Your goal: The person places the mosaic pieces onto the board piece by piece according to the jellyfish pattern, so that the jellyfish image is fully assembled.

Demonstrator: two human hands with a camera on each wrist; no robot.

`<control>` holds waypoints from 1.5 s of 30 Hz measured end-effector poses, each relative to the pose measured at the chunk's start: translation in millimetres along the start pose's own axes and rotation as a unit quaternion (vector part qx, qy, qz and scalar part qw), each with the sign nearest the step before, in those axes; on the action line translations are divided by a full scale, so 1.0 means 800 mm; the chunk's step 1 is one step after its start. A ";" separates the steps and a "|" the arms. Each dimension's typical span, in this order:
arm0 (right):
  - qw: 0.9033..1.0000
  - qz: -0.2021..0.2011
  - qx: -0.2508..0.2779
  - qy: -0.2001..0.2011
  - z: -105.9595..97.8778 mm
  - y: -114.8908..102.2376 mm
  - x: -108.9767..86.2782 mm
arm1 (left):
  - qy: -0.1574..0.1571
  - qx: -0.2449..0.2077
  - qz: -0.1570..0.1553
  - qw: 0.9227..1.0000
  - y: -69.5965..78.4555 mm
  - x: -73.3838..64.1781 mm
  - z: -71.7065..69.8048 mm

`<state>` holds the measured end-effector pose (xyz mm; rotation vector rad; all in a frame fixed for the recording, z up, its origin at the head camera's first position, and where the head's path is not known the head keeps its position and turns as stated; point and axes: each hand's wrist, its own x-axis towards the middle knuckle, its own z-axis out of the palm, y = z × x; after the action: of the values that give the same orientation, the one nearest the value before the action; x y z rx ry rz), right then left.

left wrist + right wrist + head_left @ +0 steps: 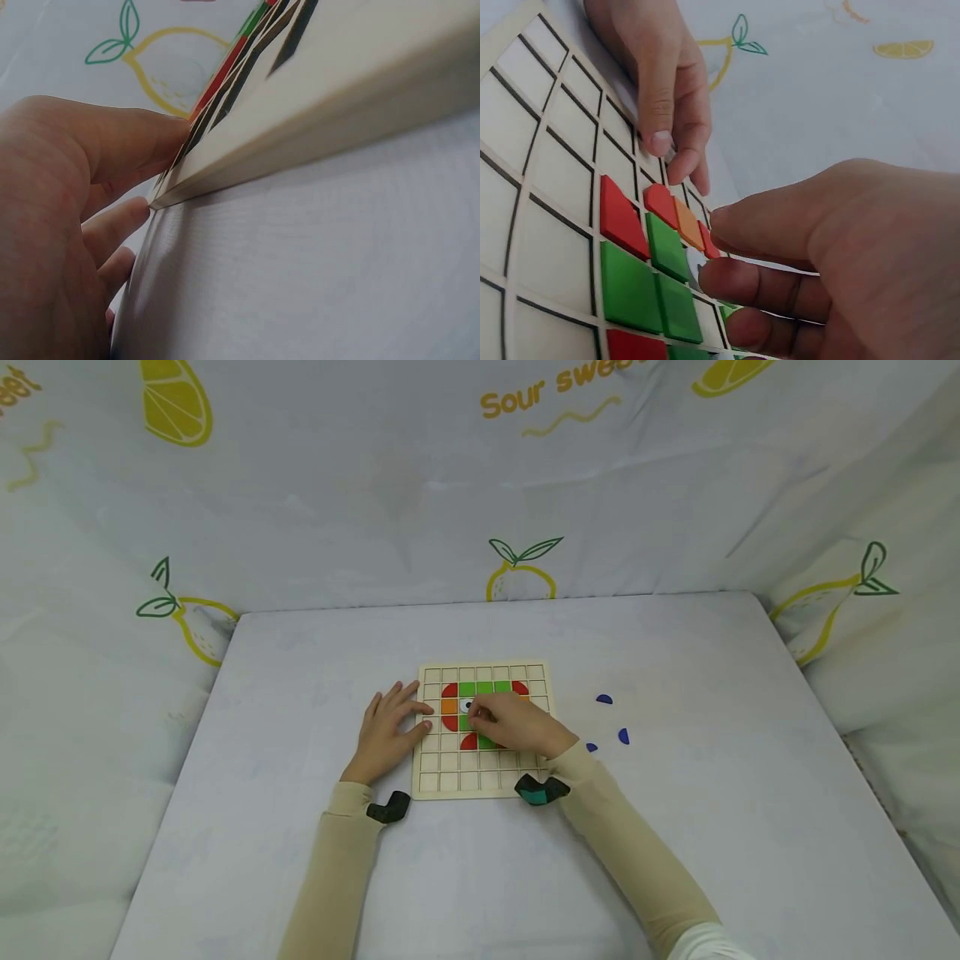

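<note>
Head view shows "Sour sweet" lettering (563, 381) beyond the board (461, 762).

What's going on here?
A person has their left hand at the left edge of a grid board. Their right hand is over coloured pieces set in it, beside a white piece; can't tell if it's pinching anything. Three blue pieces lie right of the board.

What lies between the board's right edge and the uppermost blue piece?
Bare white tabletop; the head view shows nothing else between the board and that blue piece.
</note>
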<state>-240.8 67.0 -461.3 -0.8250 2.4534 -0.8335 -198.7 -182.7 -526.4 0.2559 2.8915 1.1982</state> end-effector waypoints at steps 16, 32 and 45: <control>0.995 0.028 0.064 0.075 -0.069 0.017 -0.047 | -0.003 0.001 -0.003 1.000 0.000 0.001 0.001; 0.981 0.153 -0.001 0.118 -0.114 0.069 -0.080 | -0.002 0.009 -0.001 1.000 -0.003 0.002 0.002; 0.973 0.202 -0.006 0.114 -0.124 0.109 -0.091 | -0.003 0.007 -0.002 1.000 -0.002 0.001 0.002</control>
<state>-276.5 210.5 -431.3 -0.2201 2.6925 -0.7912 -199.9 -182.2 -528.5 0.2529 2.8955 1.1747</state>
